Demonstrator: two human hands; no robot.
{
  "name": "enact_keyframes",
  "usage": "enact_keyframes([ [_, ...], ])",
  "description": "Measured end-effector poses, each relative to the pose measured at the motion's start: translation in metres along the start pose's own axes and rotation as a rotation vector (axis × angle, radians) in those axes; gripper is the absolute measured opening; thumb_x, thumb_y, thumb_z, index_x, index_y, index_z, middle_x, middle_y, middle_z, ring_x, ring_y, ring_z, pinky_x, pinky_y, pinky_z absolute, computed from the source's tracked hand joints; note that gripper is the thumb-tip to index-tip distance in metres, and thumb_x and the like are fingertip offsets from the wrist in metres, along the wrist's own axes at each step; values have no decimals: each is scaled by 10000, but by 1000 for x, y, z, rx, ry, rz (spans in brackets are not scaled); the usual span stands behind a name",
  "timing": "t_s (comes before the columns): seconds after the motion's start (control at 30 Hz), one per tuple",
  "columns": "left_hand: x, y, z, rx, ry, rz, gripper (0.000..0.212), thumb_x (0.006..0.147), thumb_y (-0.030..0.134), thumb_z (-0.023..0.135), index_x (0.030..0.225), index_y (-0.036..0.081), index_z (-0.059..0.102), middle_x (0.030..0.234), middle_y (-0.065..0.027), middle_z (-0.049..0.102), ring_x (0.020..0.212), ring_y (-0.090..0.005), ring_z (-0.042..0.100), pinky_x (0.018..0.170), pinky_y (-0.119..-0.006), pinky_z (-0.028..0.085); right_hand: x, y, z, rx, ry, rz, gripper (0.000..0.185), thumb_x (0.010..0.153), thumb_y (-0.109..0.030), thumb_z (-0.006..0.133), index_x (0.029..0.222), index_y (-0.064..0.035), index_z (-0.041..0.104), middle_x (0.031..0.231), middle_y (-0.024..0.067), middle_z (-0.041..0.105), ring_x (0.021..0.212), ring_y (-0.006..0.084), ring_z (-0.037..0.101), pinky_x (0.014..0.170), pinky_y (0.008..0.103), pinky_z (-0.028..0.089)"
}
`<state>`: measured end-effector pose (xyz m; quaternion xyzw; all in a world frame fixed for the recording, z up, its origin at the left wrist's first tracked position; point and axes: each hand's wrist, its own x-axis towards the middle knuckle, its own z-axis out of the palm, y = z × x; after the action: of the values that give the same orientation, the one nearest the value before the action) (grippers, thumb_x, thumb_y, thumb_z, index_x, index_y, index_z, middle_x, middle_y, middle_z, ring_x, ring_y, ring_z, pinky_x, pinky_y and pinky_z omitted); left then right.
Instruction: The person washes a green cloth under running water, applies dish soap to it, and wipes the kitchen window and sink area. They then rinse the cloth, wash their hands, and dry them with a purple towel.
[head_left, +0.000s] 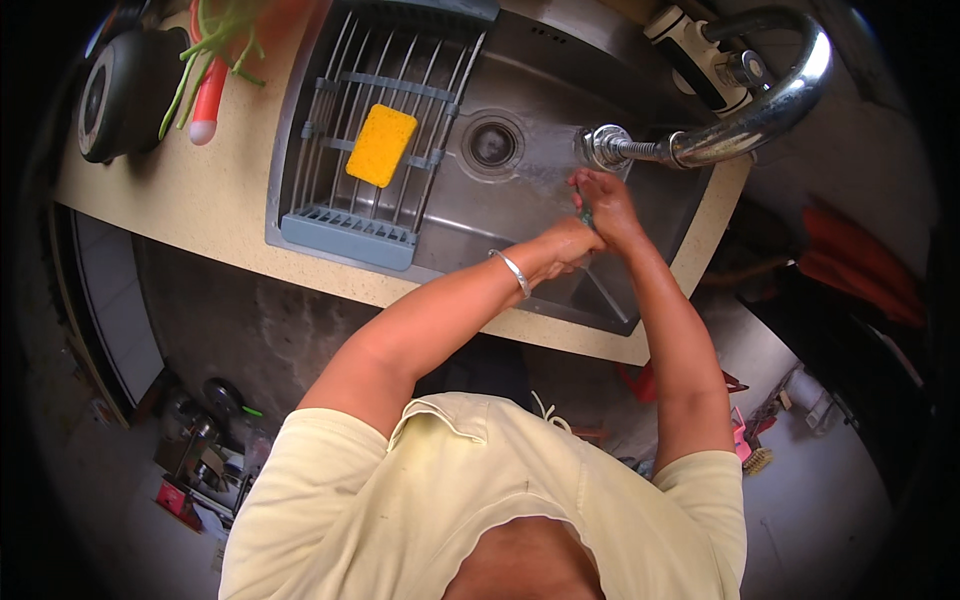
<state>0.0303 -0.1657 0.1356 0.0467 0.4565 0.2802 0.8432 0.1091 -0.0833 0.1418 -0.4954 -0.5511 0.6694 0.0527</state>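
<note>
Both my hands are together over the right part of a stainless steel sink (540, 202), just below the spray head (609, 146) of a chrome faucet. Water runs from the spray head towards the drain (492, 144). My left hand (566, 244), with a silver bangle on its wrist, touches the wrist side of my right hand (606, 206). Something small and greenish (586, 216) shows between the hands; which hand holds it, and what it is, I cannot tell. The fingers of both hands are partly hidden.
A dish rack (349, 232) with metal bars spans the sink's left side, a yellow sponge (381, 145) on it. On the speckled counter (247, 180) at left are a dark pan (127, 97), green stalks (225, 37) and a red-handled thing (208, 101). The chrome faucet neck (780, 112) arches over the right side.
</note>
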Motion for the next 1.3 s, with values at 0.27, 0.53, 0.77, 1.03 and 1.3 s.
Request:
enact_keyframes([
  [0.27,7,-13,-12,759,492,268,310,706,252,610,872,-7,640,877,-258,609,848,-388,593,750,-430,472,32,55,22,-294,397,-91,242,857,-170,447,757,0,587,615,120,576,558,194,584,533,342,440],
  [0.53,-5,-12,-30,1095,639,470,324,708,242,607,973,63,558,831,-201,623,779,-385,593,679,-449,477,41,82,21,597,471,239,232,851,-211,476,944,-16,559,732,121,606,662,241,598,566,334,472],
  [0.77,18,3,-66,699,841,858,543,640,156,702,1128,82,477,957,-130,613,844,-291,597,704,-383,476,18,1,17,1026,9,333,281,838,-168,519,1090,-47,494,967,85,577,874,249,583,691,333,526],
  [1.03,-22,49,-107,-756,122,507,352,787,146,552,1126,77,490,1098,-105,546,1042,-266,503,889,-428,383,48,11,-2,1040,262,-74,334,744,108,498,1037,-52,497,982,67,564,782,139,543,608,253,444],
  [1.3,-22,58,-102,-909,89,676,269,814,106,545,1079,66,517,1056,-87,547,1019,-245,509,893,-424,399,20,12,-37,1010,429,-117,294,802,44,452,1074,-45,519,938,31,570,747,110,487,531,213,340],
])
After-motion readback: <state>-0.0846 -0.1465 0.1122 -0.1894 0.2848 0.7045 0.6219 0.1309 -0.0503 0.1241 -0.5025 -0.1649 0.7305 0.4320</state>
